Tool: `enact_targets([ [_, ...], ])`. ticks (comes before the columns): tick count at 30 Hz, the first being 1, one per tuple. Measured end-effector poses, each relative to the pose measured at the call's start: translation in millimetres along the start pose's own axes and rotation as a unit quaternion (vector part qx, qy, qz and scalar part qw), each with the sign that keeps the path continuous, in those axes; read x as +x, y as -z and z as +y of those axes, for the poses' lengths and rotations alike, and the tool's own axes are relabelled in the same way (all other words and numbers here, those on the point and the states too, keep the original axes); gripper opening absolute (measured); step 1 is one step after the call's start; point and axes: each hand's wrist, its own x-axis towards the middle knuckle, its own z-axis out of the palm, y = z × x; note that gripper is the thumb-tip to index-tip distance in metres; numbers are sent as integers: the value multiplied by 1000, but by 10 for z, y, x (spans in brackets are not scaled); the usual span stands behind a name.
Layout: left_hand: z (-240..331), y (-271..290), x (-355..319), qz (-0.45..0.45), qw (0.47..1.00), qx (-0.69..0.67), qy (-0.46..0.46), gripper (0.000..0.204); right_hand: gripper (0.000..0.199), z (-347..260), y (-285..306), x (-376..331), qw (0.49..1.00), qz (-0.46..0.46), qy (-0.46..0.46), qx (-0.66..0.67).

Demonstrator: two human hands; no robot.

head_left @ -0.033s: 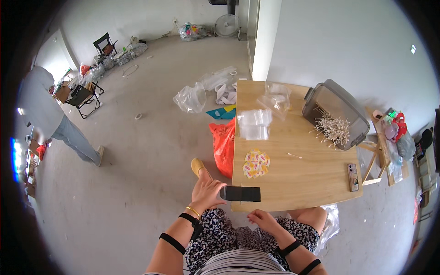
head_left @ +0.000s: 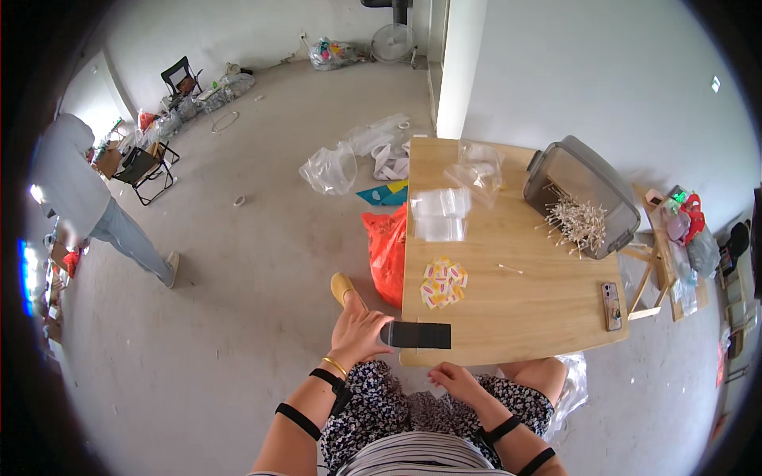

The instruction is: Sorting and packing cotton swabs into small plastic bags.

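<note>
My left hand grips one end of a flat, dark rectangular object, whose exact kind I cannot make out. It reaches over the table's near left corner. Above my lap, just off the table's near edge, my right hand is loosely curled with nothing visible in it. Small yellow-and-white printed slips lie in a pile beyond the dark object. One lone cotton swab rests right of them. A heap of cotton swabs spills from a grey translucent bin tipped on its side.
Clear plastic bags lie at the wooden table's far left, and a phone near its right edge. A red bag stands against its left side. Another person stands far left; a folding stool is behind them.
</note>
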Motion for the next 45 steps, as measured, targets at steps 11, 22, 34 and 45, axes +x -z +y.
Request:
enact_targets([
  [11,462,-77,391,15,998,22,-65,81,25,18,-17,-25,1000,3,-22,-2],
  [22,596,-295,162,120,992,42,15,83,26,88,206,92,999,25,8,24],
  [34,1143,-632,568,60,992,7,-109,65,25,-171,1248,425,959,264,56,-83],
  [45,1503,-1079,1218,46,983,-13,-176,63,26,-289,2893,820,890,432,39,-139],
])
